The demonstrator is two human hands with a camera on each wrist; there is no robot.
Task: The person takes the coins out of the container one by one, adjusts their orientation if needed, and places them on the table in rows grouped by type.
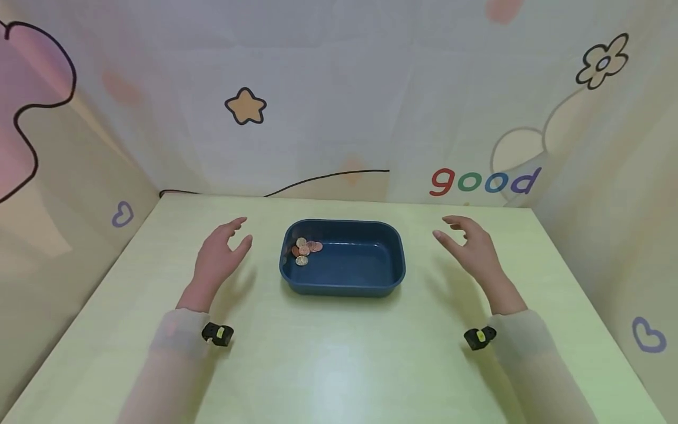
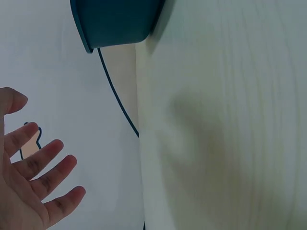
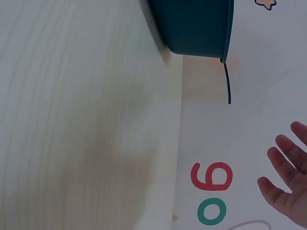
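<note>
A dark blue rectangular tray (image 1: 349, 290) with rounded corners sits on the table in the head view. Several copper and silvery coins (image 1: 304, 250) lie bunched at its left end. My left hand (image 1: 219, 254) hovers to the left of the tray, fingers loosely bent and apart from it. On the other side, my right hand (image 1: 473, 248) is held in the same relaxed way, with nothing in it. Both wrist views show spread fingers and the outer wall of the tray (image 2: 117, 21), its coins hidden from there.
The pale wooden table (image 1: 339, 353) runs back to a printed cloth backdrop (image 1: 339, 106), with cloth at both sides too. Coloured letters reading "good" (image 1: 484, 181) are on the cloth behind my right hand. Small black cameras (image 1: 218, 334) are worn at both cuffs.
</note>
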